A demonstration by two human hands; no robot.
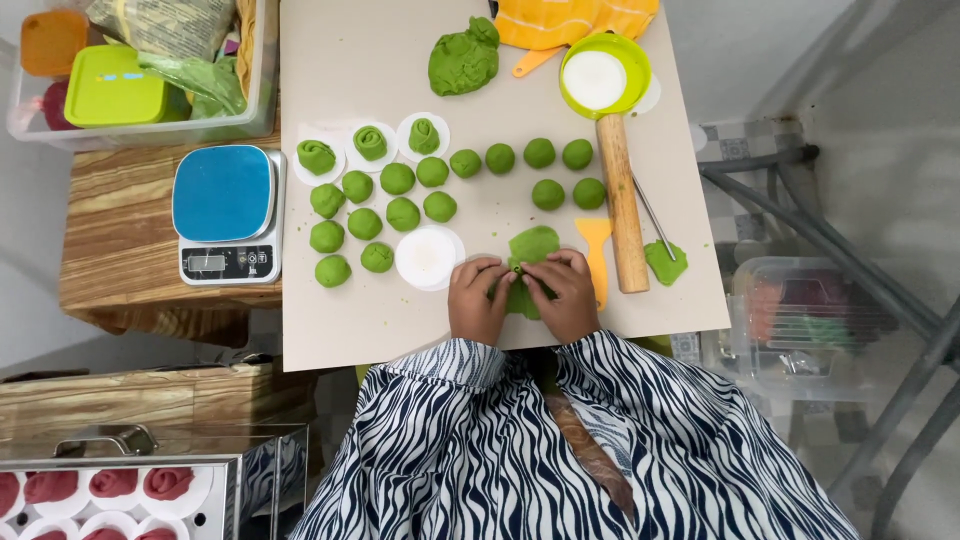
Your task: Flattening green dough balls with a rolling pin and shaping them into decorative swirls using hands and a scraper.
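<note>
Top left: clear plastic storage tub packed with a lime-green lidded box, an orange lid and crumpled green bags. Top of the beige work board: round lime-green bowl holding a white disc or powder, hard to tell which from above. Bottom left: steel tray with red dough roses on white paper rounds. Right, on the floor: clear lidded bin with reddish and green contents, blurred.

Near edge of the board just under both wrists; bare beige strip left of the hands, below the rows. Right side crowded by a wooden rolling pin, a yellow plastic scraper and a thin metal rod. Blue-topped digital kitchen scale off the board's left edge, on a wooden bench.

Between the hands: flattened strip of green dough, matte, uneven-edged, lying on the board and partly covered. Left hand and right hand curled, fingertips pinching the strip where a small rolled bud sits between them. Stack of white paper rounds just beside the left hand. Beyond: rows of green dough balls, three finished green dough roses, a large lump of green dough.
</note>
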